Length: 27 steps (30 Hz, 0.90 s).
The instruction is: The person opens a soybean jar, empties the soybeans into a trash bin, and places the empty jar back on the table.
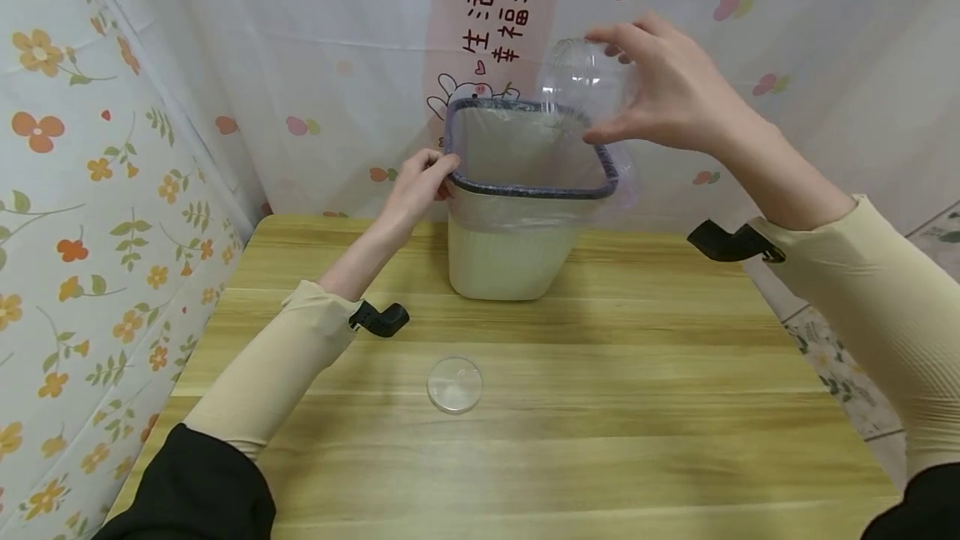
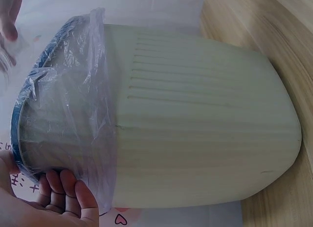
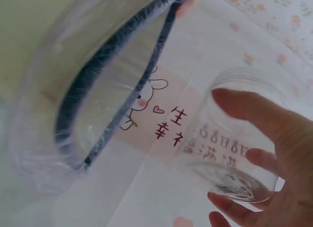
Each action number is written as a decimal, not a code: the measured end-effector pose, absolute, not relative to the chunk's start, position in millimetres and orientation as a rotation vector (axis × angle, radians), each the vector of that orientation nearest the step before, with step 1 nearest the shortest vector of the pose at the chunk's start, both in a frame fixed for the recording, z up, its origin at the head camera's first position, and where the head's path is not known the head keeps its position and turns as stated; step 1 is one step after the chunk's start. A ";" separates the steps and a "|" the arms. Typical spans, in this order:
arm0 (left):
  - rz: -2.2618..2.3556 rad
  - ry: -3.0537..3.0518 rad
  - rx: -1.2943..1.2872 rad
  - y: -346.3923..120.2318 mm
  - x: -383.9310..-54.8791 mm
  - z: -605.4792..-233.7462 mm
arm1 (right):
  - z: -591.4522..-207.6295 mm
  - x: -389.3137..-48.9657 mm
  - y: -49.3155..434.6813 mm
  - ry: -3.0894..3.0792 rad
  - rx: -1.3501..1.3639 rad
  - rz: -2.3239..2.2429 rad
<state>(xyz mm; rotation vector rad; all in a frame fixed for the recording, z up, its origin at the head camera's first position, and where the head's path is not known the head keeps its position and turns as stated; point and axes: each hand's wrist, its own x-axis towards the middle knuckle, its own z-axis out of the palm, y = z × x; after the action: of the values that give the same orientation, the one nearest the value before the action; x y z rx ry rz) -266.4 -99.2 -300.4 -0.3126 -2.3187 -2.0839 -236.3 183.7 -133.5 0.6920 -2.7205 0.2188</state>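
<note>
A cream trash bin [image 1: 502, 257] with a dark blue rim stands upright on the table, lined with a thin clear-purplish plastic bag [image 2: 73, 104] folded over its edge. My left hand [image 1: 416, 183] grips the rim at the left, thumb on one side and curled fingers on the other. Over the bin's right back edge, my right hand [image 1: 667, 90] holds a clear jar [image 3: 234, 114] between thumb and fingers. Threads show round the jar's open neck, and the jar looks tilted. Nearer the front of the table lies a clear round lid [image 1: 454, 384], flat and apart from both hands.
The wooden table [image 1: 600, 432] reaches back to a hanging printed cloth [image 1: 360, 65] right behind the bin. Another flowered cloth [image 1: 97, 190] hangs along the left side. Tiled floor [image 1: 847, 357] shows beyond the table's right edge.
</note>
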 end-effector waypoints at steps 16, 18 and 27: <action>-2.092 -2.320 -0.300 -99.9 -266.8 -303.4 | -209.5 -159.1 215.2 -2.694 0.454 0.831; -2.090 -2.325 -0.294 -99.7 -267.2 -303.8 | -229.6 -147.6 215.9 -2.674 0.463 0.920; -2.079 -2.328 -0.301 -98.9 -269.1 -299.1 | -319.4 -117.6 212.7 -2.639 0.513 1.191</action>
<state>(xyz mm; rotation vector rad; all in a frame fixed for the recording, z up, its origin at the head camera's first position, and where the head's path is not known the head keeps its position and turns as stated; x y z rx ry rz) -269.1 -98.9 -299.1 -0.3014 -2.3280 -2.0791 -117.6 212.7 -319.4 0.5126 -2.6391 1.1906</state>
